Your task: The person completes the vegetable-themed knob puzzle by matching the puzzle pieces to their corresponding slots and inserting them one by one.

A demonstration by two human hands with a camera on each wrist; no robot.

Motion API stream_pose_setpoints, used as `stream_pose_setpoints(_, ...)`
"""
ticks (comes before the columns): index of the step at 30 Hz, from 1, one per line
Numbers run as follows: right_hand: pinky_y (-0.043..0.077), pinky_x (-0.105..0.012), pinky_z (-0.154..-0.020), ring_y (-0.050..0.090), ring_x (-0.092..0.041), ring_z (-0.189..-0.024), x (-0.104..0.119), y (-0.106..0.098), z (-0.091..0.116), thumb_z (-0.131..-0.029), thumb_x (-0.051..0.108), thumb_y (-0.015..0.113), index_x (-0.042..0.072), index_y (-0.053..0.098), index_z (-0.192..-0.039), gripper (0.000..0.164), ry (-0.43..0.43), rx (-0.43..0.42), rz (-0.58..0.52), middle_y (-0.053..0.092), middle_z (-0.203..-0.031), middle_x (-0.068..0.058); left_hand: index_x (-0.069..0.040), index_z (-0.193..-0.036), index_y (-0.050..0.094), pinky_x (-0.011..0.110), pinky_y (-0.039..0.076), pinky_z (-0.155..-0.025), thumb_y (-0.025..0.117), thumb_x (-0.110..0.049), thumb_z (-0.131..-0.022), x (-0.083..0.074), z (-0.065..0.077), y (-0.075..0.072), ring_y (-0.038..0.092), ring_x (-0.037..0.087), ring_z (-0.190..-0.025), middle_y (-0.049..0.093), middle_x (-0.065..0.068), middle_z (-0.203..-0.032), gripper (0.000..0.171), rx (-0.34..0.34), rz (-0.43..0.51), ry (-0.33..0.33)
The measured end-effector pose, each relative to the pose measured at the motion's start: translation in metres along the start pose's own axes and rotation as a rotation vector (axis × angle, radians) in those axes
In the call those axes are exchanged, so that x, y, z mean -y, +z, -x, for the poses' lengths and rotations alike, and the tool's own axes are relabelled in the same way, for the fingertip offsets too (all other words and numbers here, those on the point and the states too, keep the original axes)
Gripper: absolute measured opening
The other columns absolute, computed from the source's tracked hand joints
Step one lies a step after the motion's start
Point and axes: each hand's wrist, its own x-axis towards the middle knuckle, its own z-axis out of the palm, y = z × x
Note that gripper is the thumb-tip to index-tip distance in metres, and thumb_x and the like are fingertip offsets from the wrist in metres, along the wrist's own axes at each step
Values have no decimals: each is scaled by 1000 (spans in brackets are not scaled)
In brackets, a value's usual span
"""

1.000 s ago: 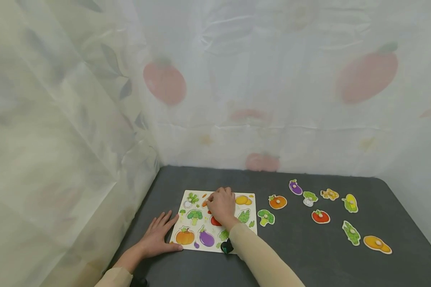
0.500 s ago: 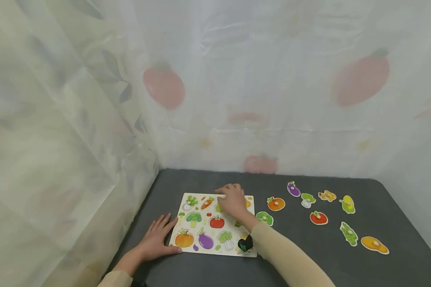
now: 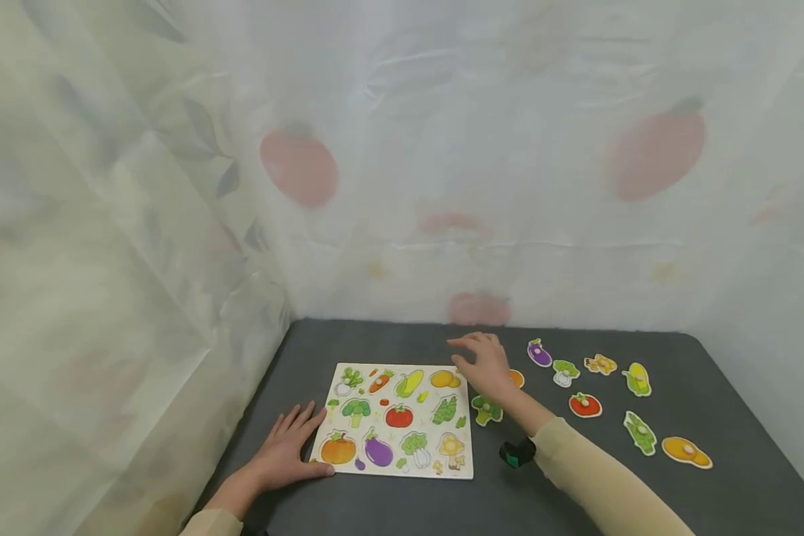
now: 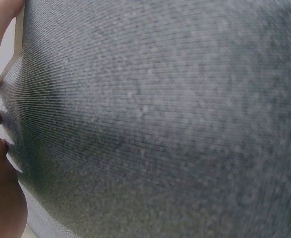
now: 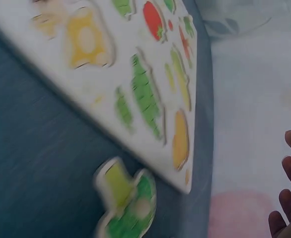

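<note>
Head view: a white rectangular puzzle board [image 3: 431, 397] printed with colourful vegetables lies flat on the dark grey desk [image 3: 375, 510], left of the loose pieces. An orange carrot piece [image 3: 379, 383] with a pale knob sits in its top row. The left hand [image 3: 288, 450] rests at the board's left edge, fingers spread, thumb at the near left corner, gripping nothing. The right hand [image 3: 485, 365] hangs just beyond the far right corner, fingers loosely bent with a gap to the thumb, holding nothing.

Just beside the board's right edge lies a green broccoli piece [image 3: 487, 410]; an orange round piece [image 3: 517, 378] is partly hidden by the right hand. Farther right are a purple eggplant piece [image 3: 539, 353], a red tomato piece [image 3: 586, 405], a yellow corn piece [image 3: 637, 380] and a yellow-orange oval piece [image 3: 687, 452], all well apart from the board. Behind the desk hangs a whitish sheet [image 3: 402, 171] with faded red prints.
</note>
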Motion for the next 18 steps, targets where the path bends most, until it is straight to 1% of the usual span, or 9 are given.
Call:
stream_pose_setpoints(4, 37, -64, -105, 46, -36, -128, -16, -13, 17, -96, 19, 73, 16, 76, -125, 30, 9, -10, 23, 64, -126, -8, -17, -163, 33, 67, 4, -119, 72, -79, -74, 2, 1, 1, 11, 47, -153, 22, 17, -168, 115, -1, 8, 6)
stream_pose_setpoints(9, 40, -62, -102, 51, -36, -122, -43, -28, 36, -93, 16, 75, 13, 77, -122, 29, 19, -37, 81, 67, -119, -9, -14, -162, 33, 68, 5, -119, 75, -75, -75, 2, 3, 0, 9, 49, -152, 21, 20, -167, 115, -9, 33, 13)
stream_pose_setpoints(11, 39, -62, -103, 53, -37, -119, -54, -34, 41, -92, 14, 76, 12, 77, -121, 29, 20, -50, 102, 68, -118, -10, -14, -162, 33, 69, 6, -119, 75, -75, -75, 2, 4, 0, 9, 50, -152, 21, 21, -167, 115, -10, 34, 18)
stream_pose_setpoints(13, 39, -64, -102, 53, -40, -118, -63, -42, 46, -91, 13, 76, 10, 77, -120, 29, 27, -60, 121, 69, -119, -13, -13, -162, 34, 69, 6, -118, 75, -75, -75, 2, 4, 0, 10, 50, -152, 21, 21, -167, 115, -15, 33, 22)
stream_pose_setpoints(18, 35, -69, -101, 50, -47, -121, -86, -67, 54, -92, 13, 73, 7, 76, -121, 30, 73, -86, 165, 67, -123, -19, -14, -162, 33, 68, 6, -119, 75, -75, -75, 3, 3, 0, 11, 50, -152, 21, 21, -167, 114, -16, 28, 24)
